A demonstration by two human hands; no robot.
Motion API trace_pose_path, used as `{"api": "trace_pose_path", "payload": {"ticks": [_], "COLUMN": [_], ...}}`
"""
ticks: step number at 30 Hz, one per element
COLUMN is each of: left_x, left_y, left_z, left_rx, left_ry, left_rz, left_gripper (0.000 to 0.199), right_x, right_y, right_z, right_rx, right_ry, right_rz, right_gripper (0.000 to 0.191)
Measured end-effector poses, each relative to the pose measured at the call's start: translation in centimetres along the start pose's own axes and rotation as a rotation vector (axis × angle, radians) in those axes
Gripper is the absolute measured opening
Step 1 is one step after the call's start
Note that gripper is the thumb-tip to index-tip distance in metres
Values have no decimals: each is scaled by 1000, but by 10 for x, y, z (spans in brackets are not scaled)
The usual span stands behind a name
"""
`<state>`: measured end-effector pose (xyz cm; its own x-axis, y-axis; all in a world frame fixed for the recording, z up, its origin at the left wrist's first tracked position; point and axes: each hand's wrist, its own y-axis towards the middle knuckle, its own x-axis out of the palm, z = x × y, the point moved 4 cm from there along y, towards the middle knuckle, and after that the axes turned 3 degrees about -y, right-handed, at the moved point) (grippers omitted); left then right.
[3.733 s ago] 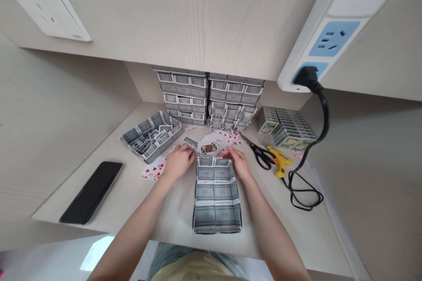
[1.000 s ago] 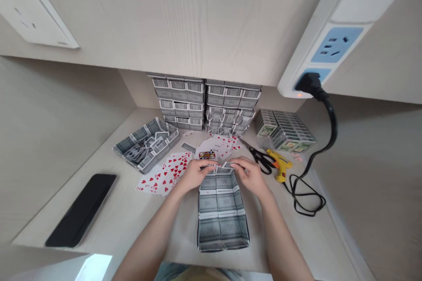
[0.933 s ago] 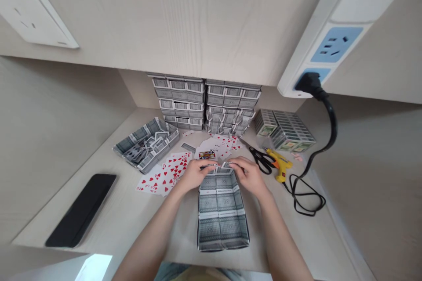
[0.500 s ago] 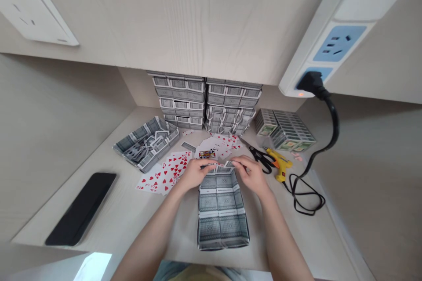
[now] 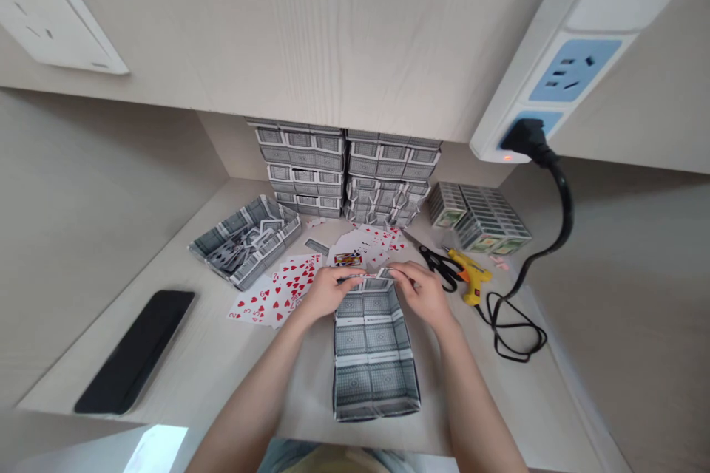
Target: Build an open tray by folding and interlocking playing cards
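Note:
A shallow open box [image 5: 368, 366] made of grey-backed playing cards lies lengthwise in front of me. At its far end, my left hand [image 5: 331, 288] pinches the left part of the box's far wall. My right hand [image 5: 420, 290] pinches the right part of that same edge, where a folded white-edged strip shows. Fingers and thumbs hide some of the edge. Just beyond the hands lie loose playing cards [image 5: 369, 242], face up. A fan of heart cards [image 5: 277, 295] spreads left of my left hand.
Stacked card boxes [image 5: 308, 159] stand at the back. A card box of scraps [image 5: 247, 240] sits left, above a black phone [image 5: 136, 351]. On the right are black scissors [image 5: 441, 266], a yellow glue gun [image 5: 472, 277], its looped cable [image 5: 518, 340] and packed card decks [image 5: 482, 218].
Both hands keep nearly the same grip on the box's far edge. The camera view has shifted very slightly.

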<state>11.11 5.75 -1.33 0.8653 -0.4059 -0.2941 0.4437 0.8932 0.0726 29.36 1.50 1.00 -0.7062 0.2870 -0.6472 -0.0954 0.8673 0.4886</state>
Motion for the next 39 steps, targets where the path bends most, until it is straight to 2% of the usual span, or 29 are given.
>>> {"api": "trace_pose_path", "payload": {"ticks": [8,17,39], "left_x": [0,0,2], "left_y": [0,0,1], "left_z": [1,-1,-1], "left_rx": [10,6,13], "left_ry": [13,26,35], "left_rz": [13,6,30], "left_gripper": [22,24,23], "right_x": [-2,-1,-4], "right_y": [0,0,0], "right_z": [-1,-6,-1], "right_rx": [1,-37,-18], "right_ry": [10,-83,16], "right_rz": [-37,-38,-82], "right_gripper": [20,22,20]}}
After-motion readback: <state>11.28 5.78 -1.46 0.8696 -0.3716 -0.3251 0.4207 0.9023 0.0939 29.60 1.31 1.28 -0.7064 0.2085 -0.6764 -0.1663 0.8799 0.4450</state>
